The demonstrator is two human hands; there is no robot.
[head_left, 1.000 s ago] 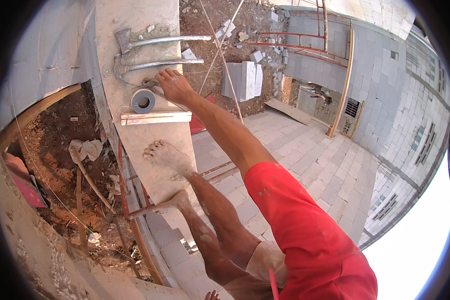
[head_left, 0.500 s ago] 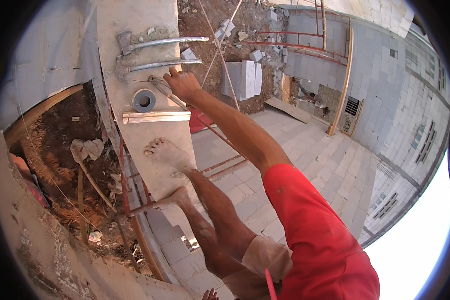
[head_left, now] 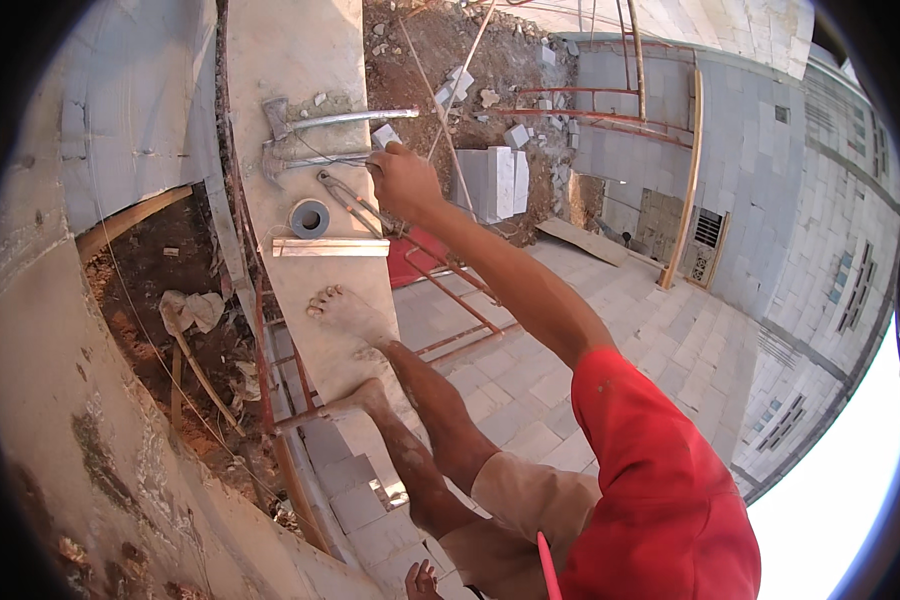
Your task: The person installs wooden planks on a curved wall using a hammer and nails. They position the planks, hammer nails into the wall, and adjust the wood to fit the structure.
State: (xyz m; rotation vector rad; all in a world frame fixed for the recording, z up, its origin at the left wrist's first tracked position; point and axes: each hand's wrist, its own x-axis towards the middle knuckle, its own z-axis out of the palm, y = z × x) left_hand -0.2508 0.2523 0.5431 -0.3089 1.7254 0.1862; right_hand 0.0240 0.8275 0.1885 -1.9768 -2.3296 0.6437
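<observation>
My right hand [head_left: 407, 184] is closed over the plank's right edge, with a thin dark wire [head_left: 348, 160] running into its fingers. It covers the end of a hatchet-like tool's silver handle [head_left: 320, 160]; whether it touches that handle is unclear. A second, similar tool [head_left: 355, 117] lies just beyond. Nearer me are pincers [head_left: 350, 196] with worn orange-brown handles, a grey ring-shaped roll [head_left: 309, 219] and a short wooden batten [head_left: 330, 247] across the plank. At the bottom edge my left hand [head_left: 422, 580] is partly visible, its fingers apart and holding nothing.
I stand barefoot on a narrow raised plank [head_left: 300, 285] carried by reddish scaffold pipes [head_left: 267, 385]. Left of it is a dug-out earth pit [head_left: 140, 290] beside a rough wall [head_left: 60, 400]. Grey blocks [head_left: 490, 183] and rubble lie below on the right, near a block wall [head_left: 740, 200].
My right hand has moved from above the pincers toward the nearer hatchet-like tool's handle end. The wire now stretches across that handle. The whole view has shifted slightly.
</observation>
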